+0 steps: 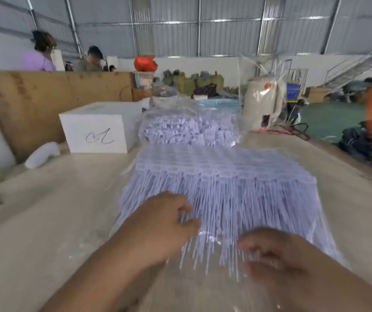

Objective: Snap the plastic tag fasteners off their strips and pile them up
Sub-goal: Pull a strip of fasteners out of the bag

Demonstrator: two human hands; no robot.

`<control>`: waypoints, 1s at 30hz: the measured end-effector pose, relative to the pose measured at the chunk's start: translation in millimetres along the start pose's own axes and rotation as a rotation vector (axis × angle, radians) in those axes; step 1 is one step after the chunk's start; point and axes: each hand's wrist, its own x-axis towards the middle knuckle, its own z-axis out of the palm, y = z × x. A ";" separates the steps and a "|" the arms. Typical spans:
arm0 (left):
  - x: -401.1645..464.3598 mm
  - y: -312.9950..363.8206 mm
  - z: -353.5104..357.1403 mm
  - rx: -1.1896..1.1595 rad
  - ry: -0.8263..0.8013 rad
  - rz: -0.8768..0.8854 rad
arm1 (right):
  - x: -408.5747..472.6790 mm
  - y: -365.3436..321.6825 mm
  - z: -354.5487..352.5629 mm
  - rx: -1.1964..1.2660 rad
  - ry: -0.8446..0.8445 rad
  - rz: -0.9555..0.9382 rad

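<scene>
A wide stack of pale lilac tag fastener strips (230, 176) lies on the wooden table (45, 221) in front of me, thin tails pointing toward me. My left hand (162, 224) sits on the stack's near left part, fingers curled around some tails. My right hand (279, 253) is at the near right, fingers curled over the tail ends; the view is blurred. Behind the stack, a clear plastic bag (189, 129) holds a heap of loose lilac fasteners.
A white box (95, 131) with a scribble stands at the back left, a white bottle-like object (42, 154) beside it. A brown board (45, 95) rises behind. A beige wrapped appliance (261, 104) stands back right. Two people are far left.
</scene>
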 end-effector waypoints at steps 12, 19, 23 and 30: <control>32.2 -11.3 1.2 0.137 0.049 0.264 | 60.1 -24.3 23.7 -0.730 0.152 -0.190; 13.5 4.1 0.5 0.426 0.009 0.401 | 79.8 -39.6 -8.6 -0.805 0.448 -0.073; 26.5 10.4 -10.5 0.584 0.318 0.440 | 87.8 -58.8 -28.7 -0.666 0.719 -0.046; 8.2 30.1 26.2 0.558 0.249 0.596 | 100.7 -80.4 10.8 -0.157 0.842 -0.330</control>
